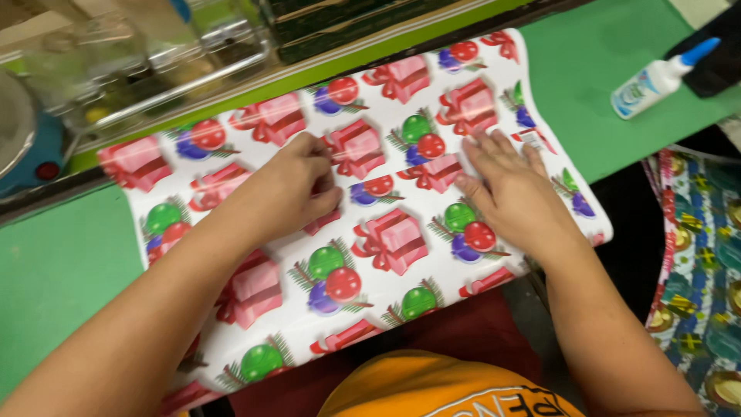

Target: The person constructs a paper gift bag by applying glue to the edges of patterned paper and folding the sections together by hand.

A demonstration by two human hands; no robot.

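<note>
A large flat parcel wrapped in white gift paper (pixel 386 232) printed with pink presents and red, green and purple baubles lies across the green table (pixel 54 262). My left hand (pixel 289 185) rests on its middle with fingers curled, pinching at the paper's overlapping seam. My right hand (pixel 513 189) lies flat with fingers spread, pressing the paper down to the right of the seam. A strip of clear tape seems to run along the seam between both hands.
A white glue bottle with a blue cap (pixel 656 77) lies on the table at the far right, beside a black object (pixel 718 66). Blue and gold patterned wrapping paper (pixel 695 270) hangs at the right edge. Clear plastic containers (pixel 147 62) sit beyond the table.
</note>
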